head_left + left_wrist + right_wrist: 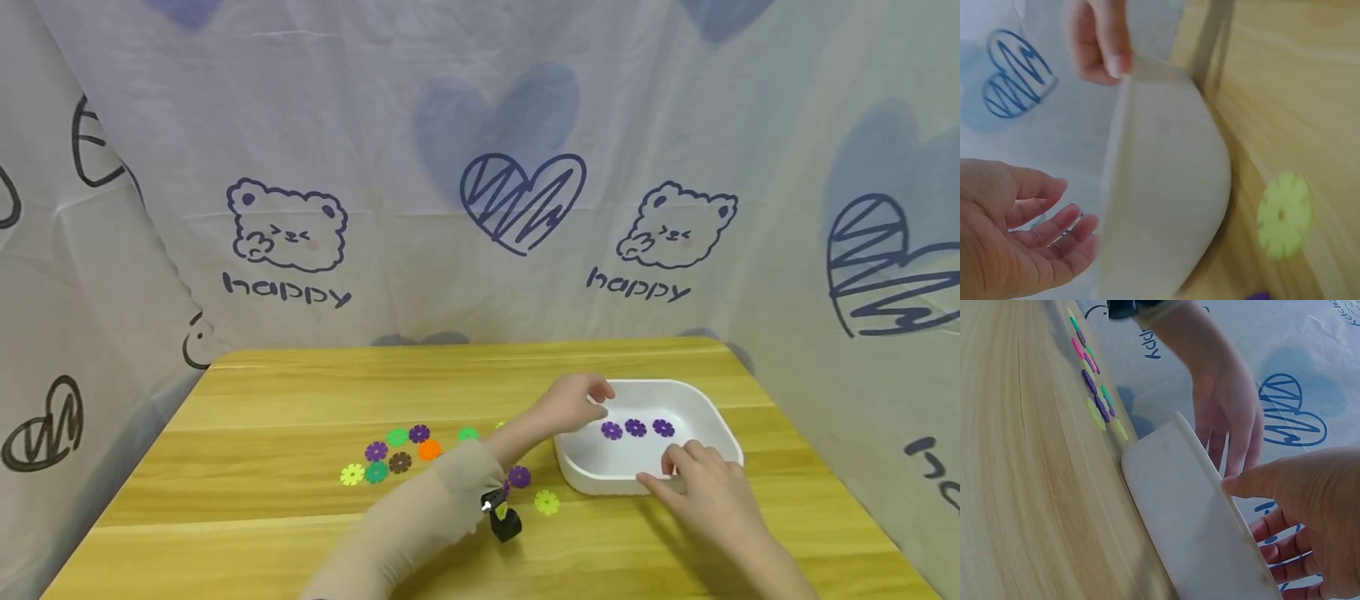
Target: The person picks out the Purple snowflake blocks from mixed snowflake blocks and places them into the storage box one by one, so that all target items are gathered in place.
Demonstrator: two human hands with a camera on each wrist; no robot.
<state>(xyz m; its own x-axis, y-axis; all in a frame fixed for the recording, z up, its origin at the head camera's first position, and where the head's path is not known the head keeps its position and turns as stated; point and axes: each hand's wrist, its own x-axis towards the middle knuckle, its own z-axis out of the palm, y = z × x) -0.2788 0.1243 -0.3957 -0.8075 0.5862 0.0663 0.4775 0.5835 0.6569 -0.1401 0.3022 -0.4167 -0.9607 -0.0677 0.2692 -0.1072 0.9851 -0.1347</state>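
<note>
A white tray (600,482) stands at the right of the table with three purple notched plastic discs (636,427) in a row inside. My right hand (708,492) grips the tray's near rim, thumb outside and fingers inside. Over the tray's left side hangs my left hand (573,402), its fingers loosely bent and nothing visible between them. In the left wrist view, this left hand (1010,244) appears next to the tray wall (1160,175). The right wrist view shows the right thumb (1254,481) pressed against the tray's rim.
Left of the tray lie loose discs in several colours, among them an orange disc (429,450), a brown disc (401,462) and a yellow-green disc (547,502). The left forearm hides part of this group. A printed cloth (420,250) hangs behind the wooden table (262,500).
</note>
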